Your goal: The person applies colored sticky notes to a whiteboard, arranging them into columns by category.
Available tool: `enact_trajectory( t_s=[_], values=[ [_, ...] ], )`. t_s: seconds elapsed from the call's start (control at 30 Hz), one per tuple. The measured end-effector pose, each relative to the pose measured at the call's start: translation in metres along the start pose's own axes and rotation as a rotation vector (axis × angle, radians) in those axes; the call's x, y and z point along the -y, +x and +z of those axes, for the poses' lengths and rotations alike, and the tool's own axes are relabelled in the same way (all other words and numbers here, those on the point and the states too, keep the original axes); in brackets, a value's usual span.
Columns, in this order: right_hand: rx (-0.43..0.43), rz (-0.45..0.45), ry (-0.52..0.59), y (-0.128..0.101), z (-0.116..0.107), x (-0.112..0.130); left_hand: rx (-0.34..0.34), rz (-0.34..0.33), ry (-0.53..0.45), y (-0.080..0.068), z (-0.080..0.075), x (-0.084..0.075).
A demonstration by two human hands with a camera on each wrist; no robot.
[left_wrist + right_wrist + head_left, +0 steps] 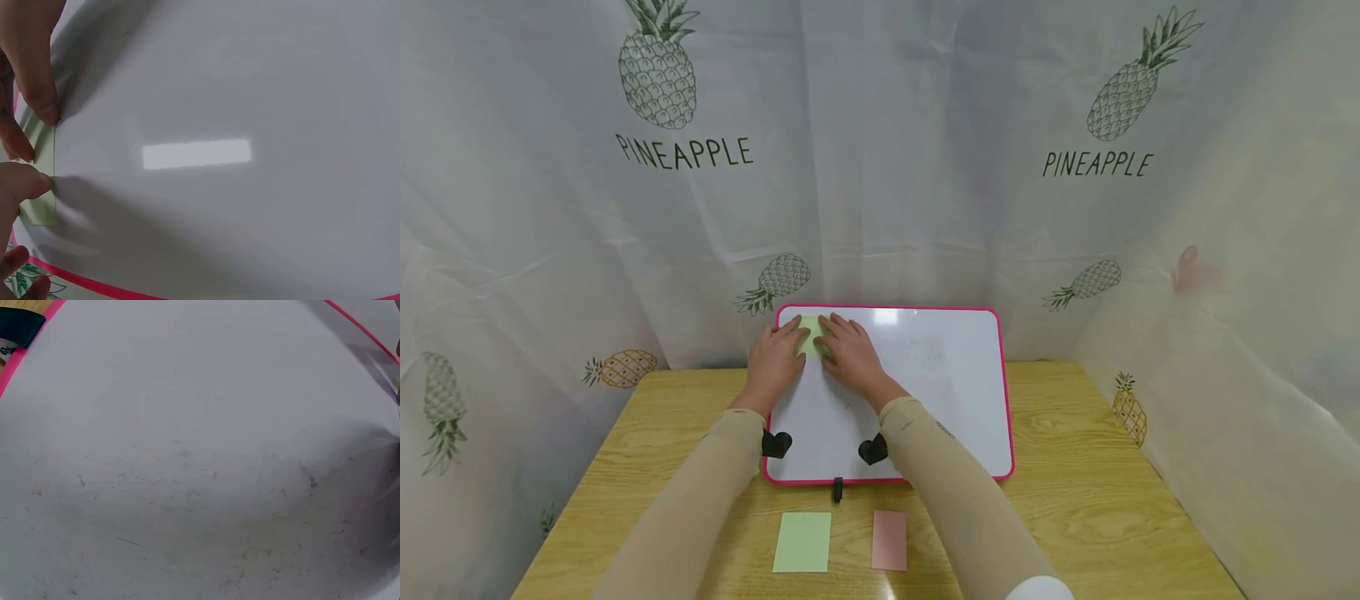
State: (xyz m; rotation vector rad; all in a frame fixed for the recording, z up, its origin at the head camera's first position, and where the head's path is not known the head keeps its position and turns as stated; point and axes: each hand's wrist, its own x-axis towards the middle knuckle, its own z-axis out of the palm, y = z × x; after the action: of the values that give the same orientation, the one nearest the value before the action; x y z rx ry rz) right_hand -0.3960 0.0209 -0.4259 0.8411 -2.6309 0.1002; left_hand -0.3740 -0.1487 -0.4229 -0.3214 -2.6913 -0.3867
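Observation:
A pale green sticky note [809,336] lies on the upper left corner of a whiteboard [940,392] with a pink rim. My left hand [777,360] rests its fingertips on the note's left side, thumb low. From the right, my right hand [853,357] touches the same note with fingers spread. In the left wrist view the note [42,215] shows between the two hands, its lower edge flat on the board. Most of it is hidden under fingers. The right wrist view shows mainly the smudged board surface [187,425].
Nearer me on the wooden table [1067,467] lie another green note [802,542] and a narrower pink note [889,540]. A black tab [838,490] sits at the board's bottom rim. Black heart shapes [777,444] show beside both cuffs. A pineapple-print curtain [895,167] hangs behind.

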Motion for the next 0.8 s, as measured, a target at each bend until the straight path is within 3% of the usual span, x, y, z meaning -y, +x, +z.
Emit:
enact_trajectory(
  t_s=[0.8],
  values=[
    [-0.014,0.070,0.055,-0.009,0.000,-0.011,0.077,-0.046,0.021,-0.005,0.000,0.004]
  ],
)
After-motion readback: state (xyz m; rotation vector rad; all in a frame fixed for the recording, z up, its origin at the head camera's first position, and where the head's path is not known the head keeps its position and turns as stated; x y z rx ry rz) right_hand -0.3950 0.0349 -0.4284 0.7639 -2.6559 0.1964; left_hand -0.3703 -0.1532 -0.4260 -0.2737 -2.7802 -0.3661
